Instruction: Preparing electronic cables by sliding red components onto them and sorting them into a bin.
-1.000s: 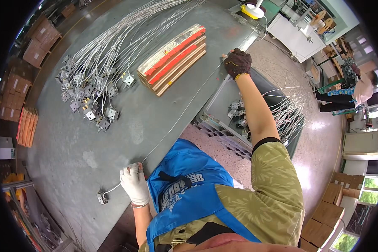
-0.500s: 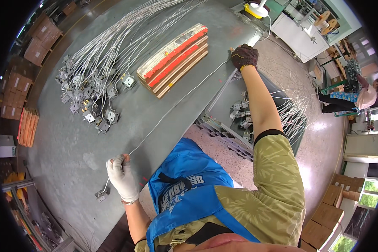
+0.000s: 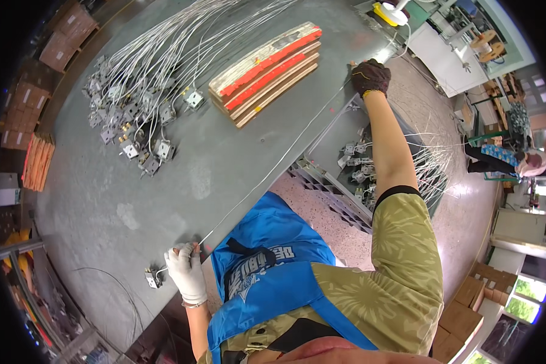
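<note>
A thin white wire (image 3: 277,165) runs taut and slanting across the grey table between my two hands. My left hand (image 3: 186,271), in a white glove with bare fingertips, pinches it near the table's front edge. Beside that hand, a small square metal fitting (image 3: 153,278) hangs on the wire's short end. Up at the table's right edge, my right hand (image 3: 370,77), in a dark glove, is closed around the wire's other stretch. Its fingertips are mostly hidden.
Several wired metal fittings (image 3: 130,115) lie heaped at the far left. Stacked curved wooden blocks (image 3: 264,76) with red faces stand mid-table. Below my right arm is a crate (image 3: 330,182) of more wired fittings. A person (image 3: 508,159) is at the far right.
My left hand has drawn toward the table's front edge with the wire and the fitting. My right hand stays about where it was at the edge. The view has shifted slightly.
</note>
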Demonstrator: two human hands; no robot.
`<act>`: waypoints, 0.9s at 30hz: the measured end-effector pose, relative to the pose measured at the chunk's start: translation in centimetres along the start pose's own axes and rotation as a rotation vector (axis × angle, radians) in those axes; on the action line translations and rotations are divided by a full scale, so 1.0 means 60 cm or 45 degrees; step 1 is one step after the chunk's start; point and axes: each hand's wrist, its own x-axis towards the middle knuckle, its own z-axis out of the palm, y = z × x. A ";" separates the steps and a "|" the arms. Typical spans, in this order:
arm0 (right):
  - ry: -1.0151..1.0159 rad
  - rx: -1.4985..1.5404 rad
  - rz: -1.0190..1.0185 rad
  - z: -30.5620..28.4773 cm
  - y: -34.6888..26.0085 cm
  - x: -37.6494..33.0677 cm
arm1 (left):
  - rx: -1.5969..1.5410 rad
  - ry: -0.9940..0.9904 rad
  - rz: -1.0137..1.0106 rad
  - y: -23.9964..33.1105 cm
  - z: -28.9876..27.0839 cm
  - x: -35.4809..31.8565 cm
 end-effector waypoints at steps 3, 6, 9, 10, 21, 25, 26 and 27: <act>0.053 0.031 0.025 0.011 0.002 0.003 | -0.026 -0.016 -0.026 -0.005 0.002 -0.027; -0.042 -0.013 0.016 0.008 0.004 -0.004 | -0.054 0.003 0.000 -0.006 -0.002 -0.030; 0.048 0.059 0.020 0.027 -0.007 -0.003 | -0.078 -0.013 -0.026 -0.014 -0.017 -0.044; -0.023 0.036 -0.007 0.008 -0.017 -0.006 | -0.070 -0.017 -0.050 -0.017 -0.020 -0.050; -0.092 -0.013 -0.104 0.052 0.030 0.058 | -0.175 0.030 -0.152 -0.018 -0.017 -0.050; -0.127 -0.103 -0.320 0.146 0.062 0.125 | -0.099 -0.019 -0.169 -0.023 -0.020 -0.061; -0.100 -0.032 -0.247 0.148 0.063 0.124 | -0.101 -0.017 -0.164 -0.024 -0.020 -0.063; -0.076 0.042 -0.186 0.134 0.044 0.113 | -0.096 -0.014 -0.167 -0.024 -0.022 -0.068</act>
